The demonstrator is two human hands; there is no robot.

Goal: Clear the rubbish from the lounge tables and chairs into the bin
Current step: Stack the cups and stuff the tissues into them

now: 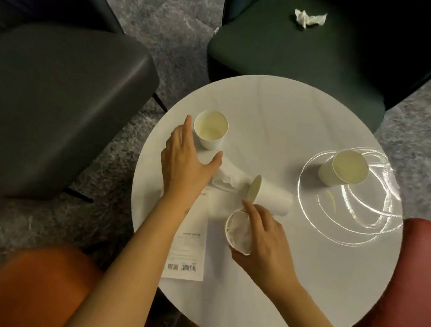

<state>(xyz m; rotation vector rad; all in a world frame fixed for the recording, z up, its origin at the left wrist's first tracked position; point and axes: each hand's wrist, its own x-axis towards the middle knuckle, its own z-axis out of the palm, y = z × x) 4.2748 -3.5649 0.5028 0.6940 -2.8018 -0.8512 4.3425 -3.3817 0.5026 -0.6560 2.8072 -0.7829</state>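
1. A round white table (303, 275) stands on mottled grey carpet (169, 29), with bright rings of reflected light on its right half.
2. Four chairs ring it: a grey chair (57, 110) at the left, a dark green chair (296, 61) at the far side, a red chair (423, 273) at the right and an orange chair (28, 290) at the near left.
3. A crumpled napkin (309, 19) lies on the green chair's seat.
4. The left hand (185, 163) is spread flat and low over the table, fingers straight and thumb wide. It brackets the upright cup (210, 130), index finger just beside the cup's left wall and thumb near its base. Whether it touches the cup cannot be told.
5. The right hand (262, 238) grips the stuffed cup (238, 233) near the table's middle, fingers curled round its wall and index finger lying along the rim. White crumpled paper fills this cup.
6. The toppled cup (271, 197) lies on its side just beyond the right hand, its mouth facing left.
7. A loose tissue (227, 177) sits between the left thumb and the toppled cup's mouth.
8. The far cup (344, 172) stands apart at the right, inside the light rings.
9. A printed receipt (191, 252) with a barcode lies flat at the table's near left edge, partly under the left forearm.
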